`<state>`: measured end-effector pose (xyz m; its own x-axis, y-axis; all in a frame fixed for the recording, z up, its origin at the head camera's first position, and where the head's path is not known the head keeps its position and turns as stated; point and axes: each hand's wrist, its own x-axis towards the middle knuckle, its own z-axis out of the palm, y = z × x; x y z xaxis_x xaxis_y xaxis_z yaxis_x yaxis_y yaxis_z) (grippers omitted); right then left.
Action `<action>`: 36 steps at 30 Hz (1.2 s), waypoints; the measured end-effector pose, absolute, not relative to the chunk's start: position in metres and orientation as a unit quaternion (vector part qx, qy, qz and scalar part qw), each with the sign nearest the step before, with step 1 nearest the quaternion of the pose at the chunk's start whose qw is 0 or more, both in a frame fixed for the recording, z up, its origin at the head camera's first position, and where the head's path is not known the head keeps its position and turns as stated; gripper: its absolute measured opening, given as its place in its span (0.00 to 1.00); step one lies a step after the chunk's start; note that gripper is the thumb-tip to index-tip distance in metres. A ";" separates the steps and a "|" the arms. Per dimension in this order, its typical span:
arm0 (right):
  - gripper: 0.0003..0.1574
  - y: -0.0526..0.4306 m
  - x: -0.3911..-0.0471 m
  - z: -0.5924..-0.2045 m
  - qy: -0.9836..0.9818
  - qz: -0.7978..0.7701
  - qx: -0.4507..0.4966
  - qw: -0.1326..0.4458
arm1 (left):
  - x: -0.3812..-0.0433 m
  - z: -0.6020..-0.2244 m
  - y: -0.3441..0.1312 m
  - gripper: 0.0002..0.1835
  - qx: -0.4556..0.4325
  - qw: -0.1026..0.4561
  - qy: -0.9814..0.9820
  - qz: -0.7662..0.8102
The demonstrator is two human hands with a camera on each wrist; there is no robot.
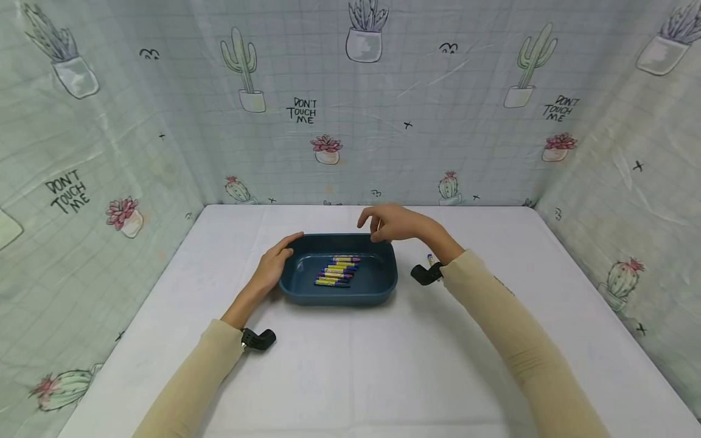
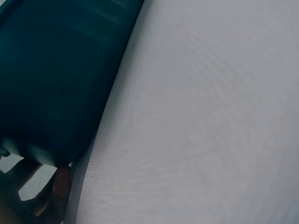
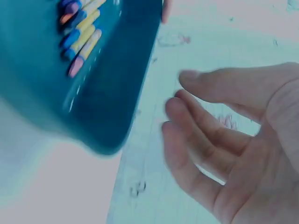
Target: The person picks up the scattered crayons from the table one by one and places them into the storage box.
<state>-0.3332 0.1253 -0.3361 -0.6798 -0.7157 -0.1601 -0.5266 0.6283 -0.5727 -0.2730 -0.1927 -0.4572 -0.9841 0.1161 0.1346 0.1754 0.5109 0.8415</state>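
A dark blue rectangular tray (image 1: 378, 292) sits on the white table. Inside it several crayons (image 1: 335, 275) in yellow wrappers lie in a rough row. My left hand (image 1: 272, 266) holds the tray's left end, thumb at the rim; in the left wrist view its fingers (image 2: 60, 184) touch the outer wall. Above the back right corner of the tray hovers my right hand (image 1: 395, 222). Its fingers are loosely bent and apart from the thumb, with nothing between them in the right wrist view. Another crayon (image 1: 431, 260) lies on the table, partly hidden behind the right wrist.
White cloth covers the table (image 1: 339, 377). A fabric backdrop (image 1: 383, 146) printed with cacti rises behind it and along both sides. Each wrist carries a black camera mount, such as the one at the left wrist (image 1: 258, 339).
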 end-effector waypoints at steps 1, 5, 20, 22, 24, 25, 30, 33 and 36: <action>0.22 0.131 -0.333 -0.336 0.885 -0.256 -0.346 0.179 | -0.273 -0.457 -0.193 0.25 -0.084 0.030 -0.868 -0.488; 0.20 0.156 -0.334 -0.341 0.891 -0.290 -0.318 0.144 | -0.272 -0.457 -0.194 0.25 -0.084 0.031 -0.870 -0.486; 0.22 0.238 -0.330 -0.377 0.905 -0.336 -0.210 0.157 | -0.271 -0.456 -0.194 0.25 -0.081 0.030 -0.869 -0.487; 0.22 0.245 -0.330 -0.382 0.906 -0.341 -0.191 0.162 | -0.270 -0.456 -0.194 0.25 -0.080 0.029 -0.870 -0.486; 0.23 0.250 -0.330 -0.387 0.909 -0.342 -0.171 0.167 | -0.270 -0.457 -0.194 0.25 -0.079 0.027 -0.870 -0.485; 0.24 0.252 -0.330 -0.389 0.909 -0.344 -0.161 0.172 | -0.270 -0.457 -0.194 0.25 -0.078 0.027 -0.871 -0.485; 0.29 0.261 -0.329 -0.398 0.906 -0.352 -0.129 0.198 | -0.271 -0.458 -0.194 0.25 -0.077 0.029 -0.871 -0.485; 0.31 0.263 -0.328 -0.403 0.902 -0.357 -0.115 0.212 | -0.272 -0.457 -0.194 0.25 -0.077 0.030 -0.871 -0.484; 0.31 0.265 -0.327 -0.408 0.900 -0.358 -0.107 0.226 | -0.272 -0.456 -0.193 0.25 -0.077 0.030 -0.870 -0.486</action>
<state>-0.3275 0.2648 -0.4078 -0.8748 -0.3551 -0.3295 -0.0316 0.7206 -0.6927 -0.2719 -0.1932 -0.4562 -0.9865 0.1042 0.1265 0.1624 0.5154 0.8414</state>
